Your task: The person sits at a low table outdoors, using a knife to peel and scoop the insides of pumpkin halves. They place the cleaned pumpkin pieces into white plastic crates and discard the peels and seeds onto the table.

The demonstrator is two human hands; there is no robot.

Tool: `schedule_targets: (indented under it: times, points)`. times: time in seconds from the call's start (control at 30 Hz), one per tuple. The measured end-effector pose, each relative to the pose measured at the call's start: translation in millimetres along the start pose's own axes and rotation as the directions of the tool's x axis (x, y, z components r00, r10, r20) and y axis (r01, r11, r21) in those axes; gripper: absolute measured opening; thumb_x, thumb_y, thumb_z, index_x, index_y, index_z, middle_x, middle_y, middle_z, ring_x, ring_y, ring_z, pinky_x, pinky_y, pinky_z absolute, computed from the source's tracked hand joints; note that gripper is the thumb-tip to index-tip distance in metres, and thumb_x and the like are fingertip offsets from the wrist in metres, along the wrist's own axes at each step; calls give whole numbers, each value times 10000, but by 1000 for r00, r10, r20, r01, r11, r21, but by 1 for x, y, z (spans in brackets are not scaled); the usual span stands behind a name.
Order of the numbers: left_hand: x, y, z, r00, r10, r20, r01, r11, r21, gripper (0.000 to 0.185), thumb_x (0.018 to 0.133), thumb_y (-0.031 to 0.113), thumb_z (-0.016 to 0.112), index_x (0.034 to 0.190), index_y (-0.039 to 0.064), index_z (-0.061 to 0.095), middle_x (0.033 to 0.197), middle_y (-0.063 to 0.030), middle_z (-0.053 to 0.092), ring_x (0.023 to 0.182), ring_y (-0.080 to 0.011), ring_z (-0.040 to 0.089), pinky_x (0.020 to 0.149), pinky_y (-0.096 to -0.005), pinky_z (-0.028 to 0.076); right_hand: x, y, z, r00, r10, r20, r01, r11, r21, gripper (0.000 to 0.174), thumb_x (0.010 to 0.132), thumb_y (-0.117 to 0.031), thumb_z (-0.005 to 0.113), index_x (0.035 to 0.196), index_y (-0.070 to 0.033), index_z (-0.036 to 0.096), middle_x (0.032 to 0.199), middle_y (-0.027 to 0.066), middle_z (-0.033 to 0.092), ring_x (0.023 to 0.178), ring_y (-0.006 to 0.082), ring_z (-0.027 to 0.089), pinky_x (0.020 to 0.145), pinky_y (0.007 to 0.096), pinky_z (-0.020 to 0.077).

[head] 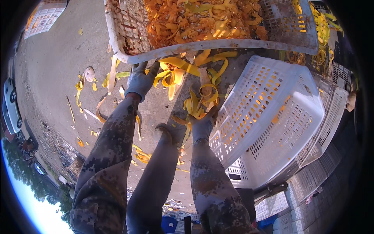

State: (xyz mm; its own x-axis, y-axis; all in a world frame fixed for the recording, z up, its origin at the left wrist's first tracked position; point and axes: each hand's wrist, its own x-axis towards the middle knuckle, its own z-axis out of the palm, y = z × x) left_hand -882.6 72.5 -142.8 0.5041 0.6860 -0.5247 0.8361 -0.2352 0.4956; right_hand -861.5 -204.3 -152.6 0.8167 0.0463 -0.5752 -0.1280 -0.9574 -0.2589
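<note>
My left hand (140,80), in a pale glove with dark fingertips, reaches to the near rim of a stained white plastic crate (181,46). Its fingertips are partly hidden at the rim, so a grip cannot be made out. Orange pulp, seeds and peel (201,20), apparently from pumpkins, lie in this crate. Long yellow-orange peel strips (172,77) rest on the concrete just right of that hand. My right hand (203,125), also gloved, is closed around a bunch of curled peel strips (194,105) low over the ground, beside a tilted white crate.
The tilted white perforated crate (263,117) stands close on my right, with more crates (327,117) behind it. Peel scraps (79,90) and a round pale slice (89,73) litter the concrete at left. Farther off are another crate (48,17) and a parked car (11,105).
</note>
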Motion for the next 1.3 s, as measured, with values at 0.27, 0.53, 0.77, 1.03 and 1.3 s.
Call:
schedule_targets:
  times: [0.27,0.53,0.77,1.03,1.3]
  points:
    - [26,10,72,998,-6,-63,16,988,152,657,861,614,602,1344,175,523,1436,-268,396,1337,-482,345,1083,-516,342,25,-18,40,992,102,-79,-93,989,115,955,657,-258,851,1450,-117,336,1138,266,517,1035,433,554,862,504,482]
    - [23,39,104,977,-154,-151,196,926,324,404,845,456,636,1126,166,642,1186,-269,502,1154,-450,479,908,-527,468,45,-47,50,989,61,-136,-26,969,244,598,788,-167,713,1315,-36,464,1084,249,546,972,436,569,834,508,480]
    - [-22,19,130,967,-253,-39,254,967,19,382,879,378,584,1184,153,630,1158,-255,594,1008,-422,598,888,-464,493,62,-65,47,990,-138,8,98,739,667,345,805,-60,602,1140,18,593,1052,208,620,948,350,613,801,412,501]
    - [-108,11,65,852,-482,205,468,524,-712,367,963,156,477,1270,-16,579,1098,-90,656,959,-158,634,808,-263,509,-1,-78,-2,912,-231,340,-163,557,814,303,802,31,528,1086,24,633,961,134,688,917,210,654,811,305,510]
    - [-238,68,-41,964,-264,-27,188,750,-634,434,1011,245,487,1367,-3,486,1228,-113,598,1070,-196,605,906,-296,499,-105,-89,-125,901,-427,76,66,308,949,365,817,45,676,1177,-1,633,1102,124,655,1010,201,651,879,287,521]
